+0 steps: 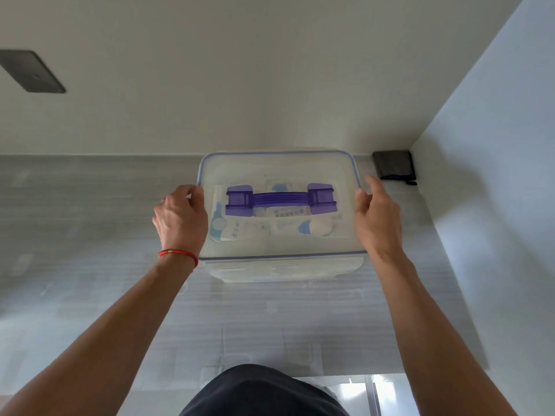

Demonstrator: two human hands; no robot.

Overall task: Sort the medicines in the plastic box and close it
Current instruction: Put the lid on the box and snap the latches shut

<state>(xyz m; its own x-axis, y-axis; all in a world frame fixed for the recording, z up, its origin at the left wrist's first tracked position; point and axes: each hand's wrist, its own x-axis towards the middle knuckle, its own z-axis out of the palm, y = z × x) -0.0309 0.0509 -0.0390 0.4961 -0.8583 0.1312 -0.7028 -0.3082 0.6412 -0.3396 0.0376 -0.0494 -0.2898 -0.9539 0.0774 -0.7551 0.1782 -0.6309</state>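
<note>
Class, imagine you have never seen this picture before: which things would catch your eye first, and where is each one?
The eye lands first on the purple handle lying flat on the lid of the translucent plastic box at the centre, with medicine packets showing faintly through it. Next come the left hand and right hand at the box's two short sides, and the red bracelet on the left wrist. A dark pouch sits in the far right corner of the grey counter.

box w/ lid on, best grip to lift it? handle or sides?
Probably the purple handle, from above: it lies centred on the lid and runs left to right, so fingers hook under its bar across the short way. Both hands, left and right, sit at the box ends; whether the lid is latched can't be seen.
</note>
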